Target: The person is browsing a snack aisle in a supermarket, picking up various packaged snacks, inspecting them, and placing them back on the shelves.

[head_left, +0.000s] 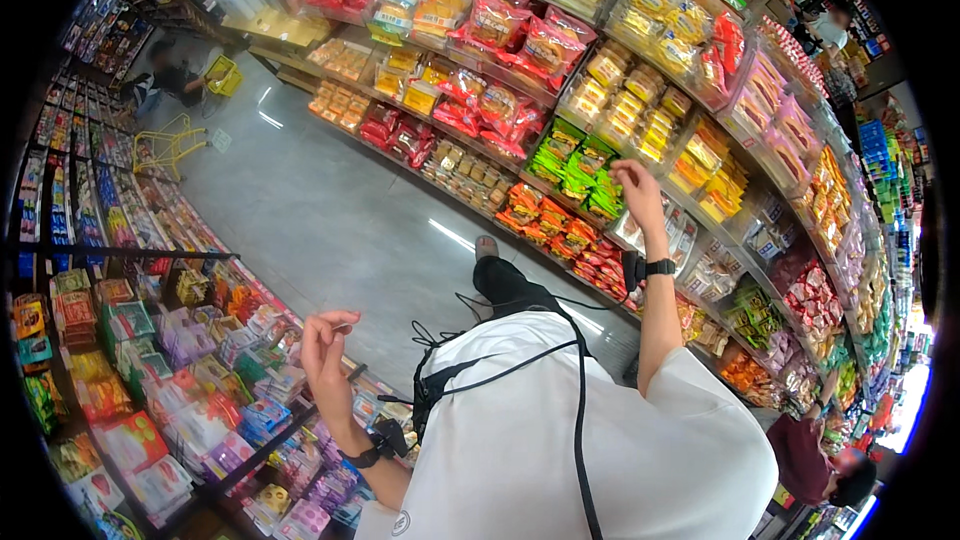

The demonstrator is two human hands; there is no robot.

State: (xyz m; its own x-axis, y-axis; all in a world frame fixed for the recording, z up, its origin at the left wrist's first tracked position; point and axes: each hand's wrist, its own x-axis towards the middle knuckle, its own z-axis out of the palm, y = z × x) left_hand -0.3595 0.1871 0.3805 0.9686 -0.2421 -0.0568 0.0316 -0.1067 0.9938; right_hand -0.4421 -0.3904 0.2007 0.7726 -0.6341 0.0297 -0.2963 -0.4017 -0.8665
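Note:
My right hand (640, 192) reaches out over the shelf on the right, nearest to bright green snack packets (582, 168). Its fingers are loosely bent and apart, and I see nothing in them. Past the fingertips lie small yellow-wrapped packs (640, 115) in a clear bin. On the other side, my left hand (325, 352) hangs above the aisle beside the left shelves, fingers half bent and apart, holding nothing visible. Both wrists wear dark bands with a small device.
Orange snack packets (548, 222) fill the lower right shelf; large red bags (550, 45) sit higher. Boxed goods (135, 440) crowd the left shelves. A yellow cart frame (170, 148) and a person (170, 75) with a yellow basket (223, 76) are down the aisle. Another person (805, 455) stands at right. A black cable (582, 420) crosses my shirt.

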